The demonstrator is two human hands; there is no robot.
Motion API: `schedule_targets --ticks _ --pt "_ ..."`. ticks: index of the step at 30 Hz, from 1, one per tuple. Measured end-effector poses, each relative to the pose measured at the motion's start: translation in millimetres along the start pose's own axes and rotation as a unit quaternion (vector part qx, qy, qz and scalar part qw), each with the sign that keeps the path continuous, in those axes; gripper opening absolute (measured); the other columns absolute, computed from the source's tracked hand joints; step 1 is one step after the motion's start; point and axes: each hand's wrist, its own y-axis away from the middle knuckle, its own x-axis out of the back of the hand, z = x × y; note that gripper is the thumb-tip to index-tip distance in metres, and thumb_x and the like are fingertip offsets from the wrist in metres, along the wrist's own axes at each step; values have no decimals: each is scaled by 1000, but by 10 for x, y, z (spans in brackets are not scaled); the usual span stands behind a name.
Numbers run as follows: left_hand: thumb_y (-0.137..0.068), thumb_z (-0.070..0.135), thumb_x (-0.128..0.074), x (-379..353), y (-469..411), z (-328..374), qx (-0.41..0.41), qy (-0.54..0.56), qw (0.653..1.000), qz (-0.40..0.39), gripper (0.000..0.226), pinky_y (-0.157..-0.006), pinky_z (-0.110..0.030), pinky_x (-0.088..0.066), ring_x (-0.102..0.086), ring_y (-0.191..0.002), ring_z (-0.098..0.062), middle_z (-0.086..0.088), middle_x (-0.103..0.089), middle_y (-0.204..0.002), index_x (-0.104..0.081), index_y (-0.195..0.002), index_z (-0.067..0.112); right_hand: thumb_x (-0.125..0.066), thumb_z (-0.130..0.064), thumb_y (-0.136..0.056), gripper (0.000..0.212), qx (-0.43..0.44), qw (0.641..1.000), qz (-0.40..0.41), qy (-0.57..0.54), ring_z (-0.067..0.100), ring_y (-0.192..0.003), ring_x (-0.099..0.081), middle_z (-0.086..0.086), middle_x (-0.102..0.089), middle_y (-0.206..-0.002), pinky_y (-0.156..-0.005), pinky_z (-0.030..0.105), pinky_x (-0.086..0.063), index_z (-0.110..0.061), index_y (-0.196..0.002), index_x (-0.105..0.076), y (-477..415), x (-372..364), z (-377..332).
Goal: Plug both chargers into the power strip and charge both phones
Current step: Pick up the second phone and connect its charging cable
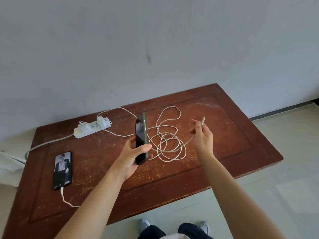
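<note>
My left hand [132, 155] holds a dark phone [141, 138] upright and edge-on above the middle of the table. My right hand [202, 135] pinches the free end of a white cable [170, 144], its plug tip [203, 118] pointing up, to the right of the phone. The cable's loops lie tangled on the table between my hands. A white power strip [92, 127] sits at the back left with two white chargers [101, 120] plugged in. A second phone [62, 169] lies flat at the left, screen lit, with a cable plugged into its near end.
The worn brown table [233, 135] stands against a grey wall. The strip's thick cord [44, 144] runs off the table's left edge. White cloth or paper [8, 168] lies at the far left. My shoes [145, 225] show below the table's near edge.
</note>
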Motion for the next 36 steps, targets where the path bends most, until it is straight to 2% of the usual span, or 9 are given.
schedule_targets --ticks 3,6,10,12,15,21,26,30,36 --pt "-49 32 -102 -131 -47 173 -31 74 995 -58 73 -62 -34 -59 -64 -69 -15 0 -65 -80 -63 -110 19 -38 -48 -102 38 22 999 -35 -25 12 -65 -58 -15 -52 -54 -69 31 -50 -32 -105 -73 166 -24 -80" --pt "-54 42 -98 -317 -99 308 -56 124 985 -103 58 -59 -29 -58 -65 -78 -16 -1 -66 -87 -72 -101 20 -33 -48 -103 46 46 995 -60 -60 13 -61 -52 -11 -43 -58 -60 25 -47 -30 -105 -75 376 -38 -152" --pt "-76 66 -71 -500 -195 443 -89 159 976 -116 67 -75 -35 -61 -72 -101 -22 -5 -74 -109 -69 -124 19 -33 -43 -108 44 60 995 -61 -60 9 -59 -48 -10 -45 -60 -55 19 -44 -29 -106 -75 594 -8 -191" --pt "-83 73 -60 -570 -253 488 -83 165 978 -91 69 -75 -37 -61 -72 -101 -23 -5 -74 -111 -68 -126 20 -33 -41 -108 44 64 994 -62 -63 4 -57 -47 -11 -47 -59 -55 17 -44 -29 -105 -76 669 18 -198" --pt "-90 71 -53 -658 -312 485 -41 259 961 -92 65 -78 -41 -60 -73 -100 -27 -8 -75 -109 -71 -123 19 -35 -41 -107 44 62 993 -69 -68 3 -56 -43 -10 -45 -59 -52 18 -39 -27 -102 -77 778 36 -194" --pt "-98 64 -45 -684 -251 473 -24 374 913 -159 68 -114 -55 -39 -45 -141 -39 -18 -50 -151 -57 -142 13 -41 -45 -100 40 62 990 -103 -67 6 -57 -43 -6 -47 -60 -52 16 -38 -29 -102 -78 916 81 -213" --pt "-102 52 -47 -775 -199 516 -46 427 897 -106 57 -109 -51 -46 -57 -129 -35 -19 -62 -135 -64 -133 8 -61 -41 -93 20 101 983 -136 -66 31 -59 -51 11 -61 -68 -51 30 -44 -33 -92 -79 1013 35 -322" --pt "-104 48 -45 -815 -162 558 -58 462 884 -51 54 -103 -54 -51 -62 -123 -38 -21 -62 -137 -60 -134 6 -68 -45 -88 19 115 985 -126 -27 19 -72 -65 -4 -71 -79 -62 31 -56 -32 -92 -82 1043 -30 -346" --pt "-100 52 -53 -800 -131 533 -70 423 902 -57 58 -103 -56 -51 -60 -126 -41 -21 -63 -137 -54 -141 11 -70 -41 -88 20 102 986 -127 -31 8 -65 -57 -4 -70 -72 -57 20 -45 -27 -93 -83 1052 -90 -342"
